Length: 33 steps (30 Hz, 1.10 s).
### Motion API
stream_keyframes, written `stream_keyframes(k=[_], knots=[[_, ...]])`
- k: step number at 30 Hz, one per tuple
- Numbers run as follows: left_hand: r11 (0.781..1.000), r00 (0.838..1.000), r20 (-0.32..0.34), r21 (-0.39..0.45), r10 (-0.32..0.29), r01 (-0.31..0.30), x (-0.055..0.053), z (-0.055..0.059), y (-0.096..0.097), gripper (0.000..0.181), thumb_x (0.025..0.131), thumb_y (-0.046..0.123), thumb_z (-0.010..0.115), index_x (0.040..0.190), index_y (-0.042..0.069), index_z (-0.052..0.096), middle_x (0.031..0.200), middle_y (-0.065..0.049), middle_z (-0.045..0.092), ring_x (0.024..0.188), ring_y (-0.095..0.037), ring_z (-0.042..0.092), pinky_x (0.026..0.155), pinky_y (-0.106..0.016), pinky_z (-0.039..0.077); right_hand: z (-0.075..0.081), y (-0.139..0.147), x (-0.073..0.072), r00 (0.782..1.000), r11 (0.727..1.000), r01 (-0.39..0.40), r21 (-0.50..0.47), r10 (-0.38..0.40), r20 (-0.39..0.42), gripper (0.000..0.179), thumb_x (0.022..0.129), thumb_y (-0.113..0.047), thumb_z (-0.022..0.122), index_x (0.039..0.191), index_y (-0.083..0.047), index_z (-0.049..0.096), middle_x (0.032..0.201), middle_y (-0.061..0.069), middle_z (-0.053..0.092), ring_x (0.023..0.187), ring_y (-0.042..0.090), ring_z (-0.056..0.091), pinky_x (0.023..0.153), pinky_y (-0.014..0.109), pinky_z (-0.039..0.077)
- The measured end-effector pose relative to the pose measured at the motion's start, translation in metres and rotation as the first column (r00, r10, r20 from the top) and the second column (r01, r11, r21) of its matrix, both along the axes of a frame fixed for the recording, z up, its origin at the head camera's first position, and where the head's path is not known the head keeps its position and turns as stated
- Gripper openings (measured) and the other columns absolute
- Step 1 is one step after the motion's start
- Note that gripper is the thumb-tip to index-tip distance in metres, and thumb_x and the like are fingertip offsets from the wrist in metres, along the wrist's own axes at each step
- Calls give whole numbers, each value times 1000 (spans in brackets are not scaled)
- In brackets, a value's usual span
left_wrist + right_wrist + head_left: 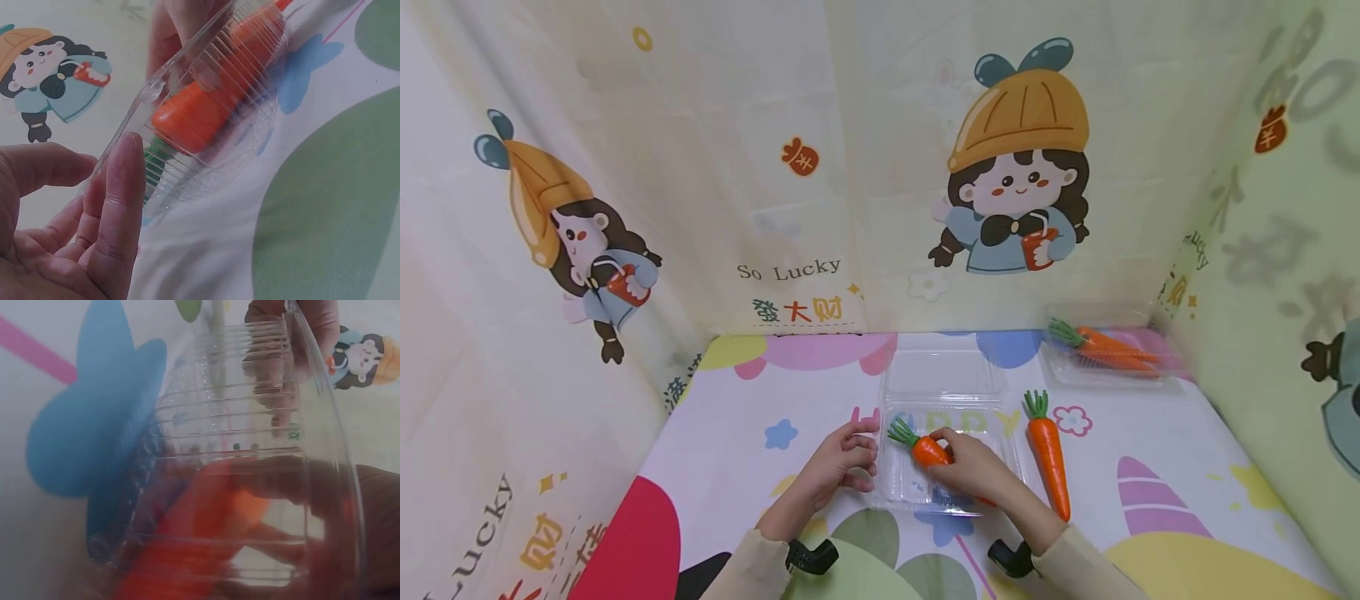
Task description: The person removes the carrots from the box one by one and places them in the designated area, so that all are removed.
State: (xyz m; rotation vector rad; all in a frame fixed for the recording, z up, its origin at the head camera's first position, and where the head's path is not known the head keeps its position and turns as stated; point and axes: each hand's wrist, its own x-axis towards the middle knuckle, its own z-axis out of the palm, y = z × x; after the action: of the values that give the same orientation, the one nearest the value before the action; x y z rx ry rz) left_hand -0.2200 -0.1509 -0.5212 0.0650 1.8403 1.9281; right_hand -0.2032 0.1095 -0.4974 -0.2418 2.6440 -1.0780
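Note:
A toy carrot [930,452] with a green top lies slantwise inside the open clear plastic clamshell box [891,492]. My right hand [973,465] reaches into the box and grips that carrot near its middle, covering part of it. At the box's left edge, my left hand [842,458] holds the rim. The left wrist view shows the thumb on one side of the rim and the fingers [122,206] outside the wall. Through the ribbed plastic, the carrot [206,519] looks blurred in the right wrist view.
Right of the box, a second toy carrot [1048,462] lies on the patterned tablecloth [722,483]. Another clear box [1060,375] holding carrots stands at the back right corner. The open box's lid [943,375] lies folded back. Printed cloth walls [850,208] enclose the table.

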Motion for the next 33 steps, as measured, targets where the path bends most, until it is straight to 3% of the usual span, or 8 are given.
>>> stream_keyframes(k=[5, 21, 33], knots=[[1000, 1000, -3, 2, -8, 8, 0, 1, -1, 56, 96, 5, 64, 147, -1, 43, 100, -4, 60, 74, -15, 64, 58, -30, 61, 1, -2, -4, 1000, 1000, -11, 4, 11, 25, 58, 79, -11, 82, 133, -15, 62, 102, 6, 67, 89, 22, 58, 89, 48, 56], [1000, 1000, -4, -5, -11, 10, 0, 0, -1, 54, 95, 5, 65, 145, 0, 44, 100, -4, 59, 75, -15, 64, 59, -30, 62, 4, 7, -5, 998, 996, -18, -90, 23, 56, 51, 83, -12, 82, 131, -20, 65, 109, 7, 68, 95, 23, 61, 92, 52, 56], [1000, 1000, 1, -10, -7, 7, 0, 1, -1, 52, 96, 5, 65, 145, 1, 45, 100, -5, 60, 74, -16, 64, 58, -30, 61, 22, 11, -8, 996, 980, -16, -196, 34, 88, 52, 87, -12, 77, 136, -21, 62, 117, 9, 67, 100, 24, 63, 86, 47, 59]])
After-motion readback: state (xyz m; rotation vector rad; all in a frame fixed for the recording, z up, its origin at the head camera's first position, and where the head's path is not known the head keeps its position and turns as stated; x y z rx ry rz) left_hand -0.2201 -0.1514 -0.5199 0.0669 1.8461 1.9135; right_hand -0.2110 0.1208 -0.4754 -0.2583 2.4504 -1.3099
